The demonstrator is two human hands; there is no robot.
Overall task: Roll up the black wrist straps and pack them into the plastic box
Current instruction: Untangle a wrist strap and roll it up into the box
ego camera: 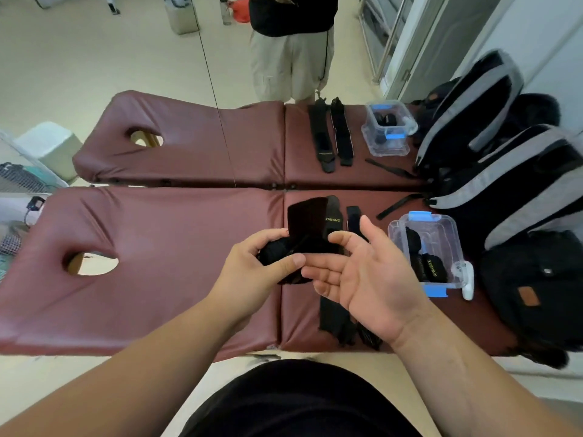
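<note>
My left hand (263, 264) grips a partly rolled black wrist strap (310, 225), thumb and fingers curled round the roll; the strap's loose end with yellow lettering stands up behind it. My right hand (362, 269) is palm-up with straight fingers just right of the roll, fingertips near it. More black straps (339, 323) lie flat on the maroon table (157, 247) beneath my right wrist. The clear plastic box (441, 228) with blue clips stands to the right, holding rolled black straps (432, 268).
A mirror behind the table repeats the scene: a reflected box (389, 129), reflected straps (331, 134) and my reflected legs (291, 58). Black and grey backpacks (520, 216) fill the table's right end. A face hole (91, 263) lies at the left.
</note>
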